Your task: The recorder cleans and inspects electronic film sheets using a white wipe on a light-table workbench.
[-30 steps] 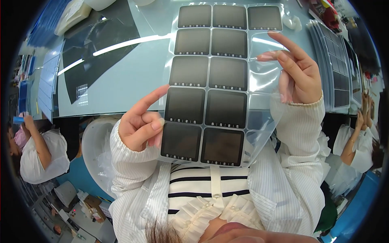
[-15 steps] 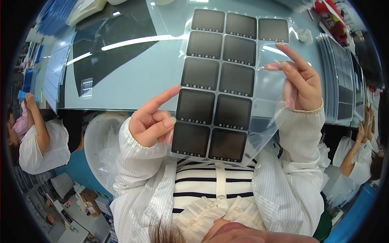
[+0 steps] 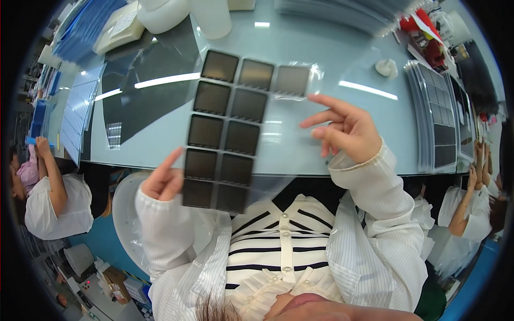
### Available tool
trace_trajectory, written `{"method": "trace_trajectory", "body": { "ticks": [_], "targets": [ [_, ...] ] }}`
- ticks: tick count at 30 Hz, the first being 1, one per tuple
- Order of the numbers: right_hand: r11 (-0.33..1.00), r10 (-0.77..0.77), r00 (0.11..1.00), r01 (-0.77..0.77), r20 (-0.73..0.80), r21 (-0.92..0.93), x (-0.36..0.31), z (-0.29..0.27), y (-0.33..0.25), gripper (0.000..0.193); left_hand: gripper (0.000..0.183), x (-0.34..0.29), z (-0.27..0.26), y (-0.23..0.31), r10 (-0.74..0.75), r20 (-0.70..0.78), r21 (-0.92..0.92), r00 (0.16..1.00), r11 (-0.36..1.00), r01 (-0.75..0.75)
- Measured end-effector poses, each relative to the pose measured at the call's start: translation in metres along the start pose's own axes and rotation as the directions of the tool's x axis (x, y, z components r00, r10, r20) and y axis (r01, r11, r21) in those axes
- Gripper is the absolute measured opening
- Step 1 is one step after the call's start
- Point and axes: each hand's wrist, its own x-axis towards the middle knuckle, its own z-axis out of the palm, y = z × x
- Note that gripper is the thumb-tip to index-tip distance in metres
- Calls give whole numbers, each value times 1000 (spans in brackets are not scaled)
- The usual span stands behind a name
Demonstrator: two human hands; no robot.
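A transparent plastic sheet (image 3: 267,130) carries two columns of dark rectangular panels (image 3: 205,131), with one more panel (image 3: 292,81) at its far right. It slants over the table's front edge, its near end off the glass. My left hand (image 3: 163,179) grips the sheet's left edge near the lower panels; its index finger lies along that edge and part of the grip is hidden behind the sheet. On the other side my right hand (image 3: 348,130) has its fingers apart, index fingertip beside the lone panel's lower right corner, with nothing visible in its grasp.
A glass-topped table (image 3: 321,144) lies ahead. On it are a dark sheet (image 3: 152,85), white containers (image 3: 211,18), a stack of panel sheets (image 3: 436,120), a crumpled white piece (image 3: 386,68) and blue sheets (image 3: 88,27). People work at both sides.
The panelled sheet has shifted left with my left hand. My right hand has moved left too and its fingers have spread off the film. White containers have come into view at the far side.
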Motion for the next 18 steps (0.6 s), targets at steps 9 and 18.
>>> {"method": "trace_trajectory", "body": {
  "ticks": [9,18],
  "targets": [
    [950,-73,997,66,-13,-306,0,-49,-21,46,41,8,-154,-34,74,-325,193,943,981,-11],
    [810,-504,831,359,-237,-464,-6,-83,-92,33,37,88,-226,-69,142,-429,124,892,988,-98]
  ]
}}
